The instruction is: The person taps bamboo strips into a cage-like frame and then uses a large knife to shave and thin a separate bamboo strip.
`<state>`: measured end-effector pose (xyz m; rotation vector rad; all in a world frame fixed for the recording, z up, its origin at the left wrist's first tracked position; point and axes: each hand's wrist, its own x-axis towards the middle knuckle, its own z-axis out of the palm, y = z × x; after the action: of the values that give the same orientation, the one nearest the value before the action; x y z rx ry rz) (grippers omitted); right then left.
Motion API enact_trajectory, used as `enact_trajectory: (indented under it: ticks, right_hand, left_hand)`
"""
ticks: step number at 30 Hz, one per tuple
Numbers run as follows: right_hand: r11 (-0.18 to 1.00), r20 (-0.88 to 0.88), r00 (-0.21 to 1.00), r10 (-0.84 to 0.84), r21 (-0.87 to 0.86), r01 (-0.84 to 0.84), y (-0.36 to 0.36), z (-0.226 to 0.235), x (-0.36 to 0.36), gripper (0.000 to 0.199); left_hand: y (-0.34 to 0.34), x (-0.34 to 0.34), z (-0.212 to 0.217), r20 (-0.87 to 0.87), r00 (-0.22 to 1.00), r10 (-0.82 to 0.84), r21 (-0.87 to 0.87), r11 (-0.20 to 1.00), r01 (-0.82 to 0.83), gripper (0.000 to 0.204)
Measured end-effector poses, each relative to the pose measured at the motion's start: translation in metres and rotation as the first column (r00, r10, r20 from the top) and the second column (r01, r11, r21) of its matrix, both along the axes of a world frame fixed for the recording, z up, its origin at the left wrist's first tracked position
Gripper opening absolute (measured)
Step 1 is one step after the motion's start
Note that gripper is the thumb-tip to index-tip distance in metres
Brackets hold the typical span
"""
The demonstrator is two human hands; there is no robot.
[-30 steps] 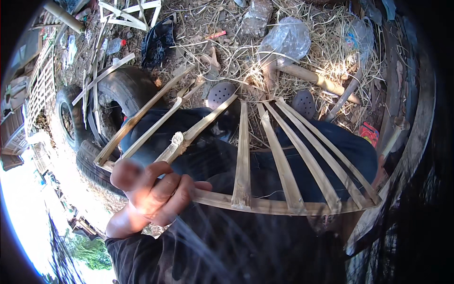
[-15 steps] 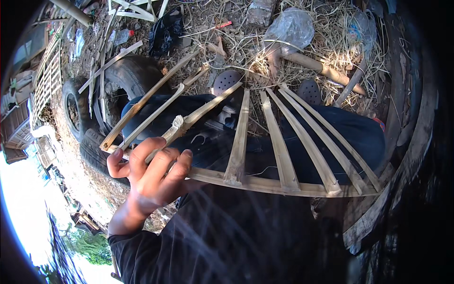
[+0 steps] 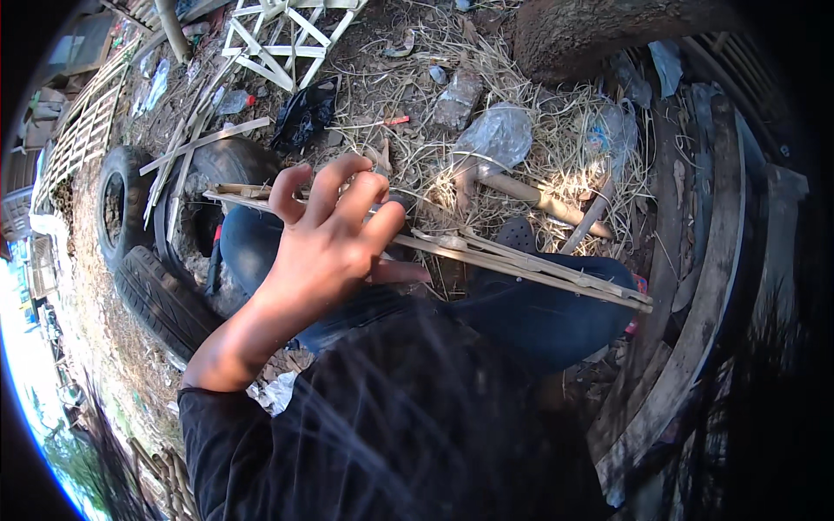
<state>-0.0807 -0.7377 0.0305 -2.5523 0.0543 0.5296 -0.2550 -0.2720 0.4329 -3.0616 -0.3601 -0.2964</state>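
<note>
My left hand (image 3: 330,243) is raised in front of me with its back to the camera and its fingers spread. It holds a flat frame of split bamboo strips (image 3: 539,271), with the fingers over the top edge and the thumb under it. The frame lies nearly edge-on across my knees in blue trousers (image 3: 547,326), running from upper left to lower right. The part of the frame behind the hand is hidden. My right hand is out of sight.
Two old tyres (image 3: 152,291) lie at my left. Straw litters the ground ahead, with a clear plastic bag (image 3: 495,135), a bamboo stub (image 3: 539,200), a black bag (image 3: 304,117) and a white lattice frame (image 3: 287,39). Curved wooden planks (image 3: 704,260) stand at the right.
The bamboo frame has tipped from lying flat and fanned out to nearly edge-on. My left hand has risen with it and moved right, toward the middle.
</note>
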Motion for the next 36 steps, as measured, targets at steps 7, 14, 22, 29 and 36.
enact_trajectory:
  ticks: [7,14,22,29,36]
  right_hand:
    - [1.0,0.015,1.0,-0.005,-0.013,0.005,0.025,-0.011,-0.017,0.033]
    - [0.99,0.008,0.99,-0.139,-0.025,0.14,-0.009,-0.041,-0.059,0.034]
    - [0.961,0.045,0.96,-0.275,0.022,0.274,-0.071,-0.094,-0.082,0.034]
    - [0.985,-0.074,0.982,-0.172,-0.002,0.172,-0.029,-0.04,-0.048,0.03]
    - [0.969,0.038,0.975,-0.22,0.121,0.215,-0.031,0.004,0.009,0.027]
  left_hand:
    - [0.026,0.023,-0.012,0.029,0.999,-0.031,0.14,0.99,0.027,0.054]
    - [0.053,0.019,-0.015,-0.021,1.0,0.012,0.231,0.973,-0.007,0.064]
    - [0.057,0.048,-0.02,0.043,0.996,0.078,0.102,0.991,-0.082,0.046]
    - [0.107,0.072,-0.033,0.075,0.997,-0.012,0.059,0.998,0.008,0.029]
    - [0.12,0.098,-0.008,0.151,0.987,-0.058,0.151,0.988,0.035,0.025]
